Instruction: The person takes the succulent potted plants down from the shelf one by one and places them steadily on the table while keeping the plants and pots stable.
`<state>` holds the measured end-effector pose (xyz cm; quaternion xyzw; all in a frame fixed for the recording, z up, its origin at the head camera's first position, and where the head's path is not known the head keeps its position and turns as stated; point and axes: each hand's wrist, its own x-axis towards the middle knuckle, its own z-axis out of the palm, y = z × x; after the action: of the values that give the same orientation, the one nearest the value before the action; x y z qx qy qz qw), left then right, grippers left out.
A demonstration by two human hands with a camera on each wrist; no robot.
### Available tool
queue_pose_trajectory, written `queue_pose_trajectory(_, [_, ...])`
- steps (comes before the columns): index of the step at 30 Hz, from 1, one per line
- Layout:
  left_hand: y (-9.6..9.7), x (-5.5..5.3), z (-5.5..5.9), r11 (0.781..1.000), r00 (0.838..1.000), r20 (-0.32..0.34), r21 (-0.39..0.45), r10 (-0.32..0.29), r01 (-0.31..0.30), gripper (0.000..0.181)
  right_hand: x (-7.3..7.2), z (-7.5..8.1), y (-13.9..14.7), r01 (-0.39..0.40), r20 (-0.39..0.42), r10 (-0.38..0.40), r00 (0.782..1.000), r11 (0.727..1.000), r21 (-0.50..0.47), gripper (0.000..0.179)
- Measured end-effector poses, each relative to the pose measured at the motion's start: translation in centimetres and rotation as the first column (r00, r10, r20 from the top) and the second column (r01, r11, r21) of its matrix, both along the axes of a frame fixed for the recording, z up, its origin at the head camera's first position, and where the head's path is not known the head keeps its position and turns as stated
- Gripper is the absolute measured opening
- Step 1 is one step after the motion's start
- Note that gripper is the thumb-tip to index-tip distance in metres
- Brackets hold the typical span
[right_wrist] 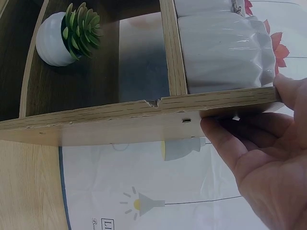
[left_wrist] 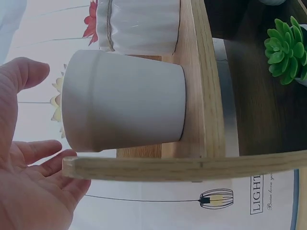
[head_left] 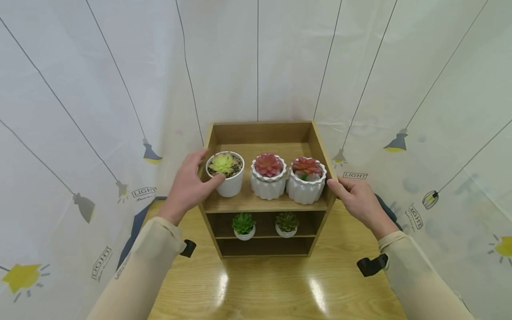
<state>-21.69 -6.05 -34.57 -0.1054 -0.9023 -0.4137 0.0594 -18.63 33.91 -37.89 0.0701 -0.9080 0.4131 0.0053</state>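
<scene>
A small wooden shelf point(head_left: 262, 204) stands on the table with potted succulents on it. On its top level are a yellow-green succulent in a smooth white pot point(head_left: 230, 184) and two red succulents in fluted white pots, one in the middle point(head_left: 268, 184) and one at the right point(head_left: 306, 189). My left hand point(head_left: 191, 184) is by the smooth pot, thumb spread above its rim, fingers at the upper end of the left side panel point(left_wrist: 144, 168). With thumb on the edge and fingers against the outer face, my right hand point(head_left: 358, 200) grips the right side panel point(right_wrist: 110, 112).
Two green succulents in round white pots, left point(head_left: 244, 224) and right point(head_left: 286, 224), sit on the shelf's middle level. Wooden table point(head_left: 264, 289) extends in front. A white sheet printed with lamps point(head_left: 256, 58) hangs behind and at both sides.
</scene>
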Motion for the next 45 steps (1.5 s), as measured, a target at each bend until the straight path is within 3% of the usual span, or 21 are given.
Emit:
queue_pose_trajectory(11, [1.1,-0.8,-0.3,0.995,1.000,-0.022,-0.101,-0.013,0.011,0.096,-0.1,0.0,0.0,0.002,-0.009,-0.002,1.000,1.000,0.010,0.055])
queue_pose_trajectory(22, [2.2,-0.6,-1.1,0.983,0.997,-0.062,-0.174,0.049,-0.059,0.105,0.0,0.0,0.1,0.002,-0.010,-0.002,1.000,1.000,0.016,0.056])
queue_pose_trajectory(28, [2.4,-0.6,-1.3,0.979,0.995,-0.080,-0.191,0.062,-0.077,0.105,0.0,0.1,0.2,-0.001,0.011,0.001,1.000,1.000,0.004,0.058])
queue_pose_trajectory(45, [2.3,-0.6,-1.8,0.974,0.990,-0.121,-0.207,0.072,-0.096,0.104,0.0,0.1,0.2,-0.015,-0.036,0.016,0.999,0.999,0.028,0.048])
